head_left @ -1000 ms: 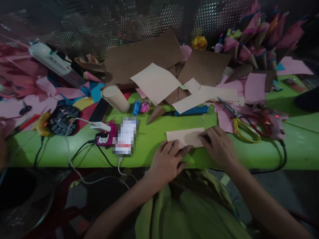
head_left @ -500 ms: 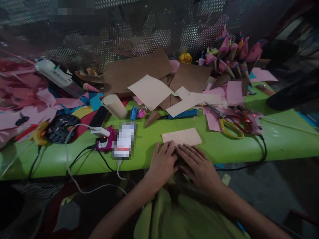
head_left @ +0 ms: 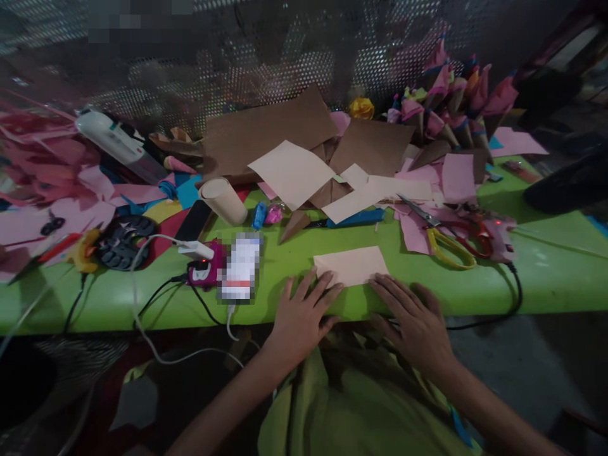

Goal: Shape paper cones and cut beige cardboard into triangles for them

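A small pale rectangular piece of paper (head_left: 352, 266) lies flat near the front edge of the green-covered table (head_left: 285, 253). My left hand (head_left: 304, 310) rests with fingers spread, its fingertips on the paper's lower left corner. At the lower right corner, the fingertips of my right hand (head_left: 411, 316) touch the paper, also stretched out. Neither hand grips anything. Behind the paper are a small brown paper cone (head_left: 293, 225) and a blue-handled cutter (head_left: 356, 218).
Scissors (head_left: 449, 247) and a pink glue gun (head_left: 503, 237) lie to the right. A phone (head_left: 240, 266) on a cable and a magenta power adapter (head_left: 209, 266) sit left. Brown sheets (head_left: 270, 133), pink scraps (head_left: 458, 177) and wrapped paper cones (head_left: 446, 117) fill the back.
My hands have moved apart from the middle of the paper's near edge to its two lower corners, the fingers spreading. The view has shifted slightly.
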Motion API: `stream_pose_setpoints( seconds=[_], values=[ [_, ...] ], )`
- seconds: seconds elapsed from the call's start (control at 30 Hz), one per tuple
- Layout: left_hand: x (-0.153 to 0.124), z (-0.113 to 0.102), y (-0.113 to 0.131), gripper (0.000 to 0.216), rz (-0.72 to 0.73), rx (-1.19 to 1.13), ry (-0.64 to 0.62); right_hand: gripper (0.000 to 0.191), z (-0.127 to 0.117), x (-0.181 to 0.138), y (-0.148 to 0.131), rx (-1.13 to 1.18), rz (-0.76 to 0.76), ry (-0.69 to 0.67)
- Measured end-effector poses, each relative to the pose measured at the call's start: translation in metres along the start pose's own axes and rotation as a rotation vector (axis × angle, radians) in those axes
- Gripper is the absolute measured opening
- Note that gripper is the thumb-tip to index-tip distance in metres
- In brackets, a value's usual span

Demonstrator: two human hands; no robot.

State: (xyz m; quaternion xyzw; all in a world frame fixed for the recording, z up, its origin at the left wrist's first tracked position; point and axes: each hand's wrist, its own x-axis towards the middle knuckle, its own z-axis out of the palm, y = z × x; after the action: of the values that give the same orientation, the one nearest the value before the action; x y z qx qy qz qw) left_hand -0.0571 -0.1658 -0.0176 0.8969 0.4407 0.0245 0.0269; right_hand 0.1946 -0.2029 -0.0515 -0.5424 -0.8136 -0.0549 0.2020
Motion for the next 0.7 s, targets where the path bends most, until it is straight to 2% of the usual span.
stream_pose_setpoints(
  seconds=[0.37, 0.47, 0.6, 0.63, 0.7],
  values=[
    [-0.018, 0.004, -0.01, 0.058, -0.045, -0.03, 0.035, 0.067, 0.0, -0.002, 0.004, 0.038, 0.017, -0.014],
    [-0.023, 0.0, -0.013, 0.051, -0.069, -0.084, 0.065, 0.065, 0.0, 0.0, 0.006, 0.042, -0.004, -0.004],
    [-0.007, -0.009, -0.016, 0.028, -0.161, -0.24, 0.181, 0.056, 0.001, 0.007, 0.012, 0.108, -0.022, 0.001],
    [0.001, -0.011, -0.016, 0.029, -0.181, -0.264, 0.209, 0.053, 0.001, 0.009, 0.014, 0.125, -0.016, 0.006],
    [0.017, -0.014, -0.017, 0.046, -0.229, -0.268, 0.208, 0.049, 0.002, 0.013, 0.017, 0.147, 0.003, 0.012]
  ],
)
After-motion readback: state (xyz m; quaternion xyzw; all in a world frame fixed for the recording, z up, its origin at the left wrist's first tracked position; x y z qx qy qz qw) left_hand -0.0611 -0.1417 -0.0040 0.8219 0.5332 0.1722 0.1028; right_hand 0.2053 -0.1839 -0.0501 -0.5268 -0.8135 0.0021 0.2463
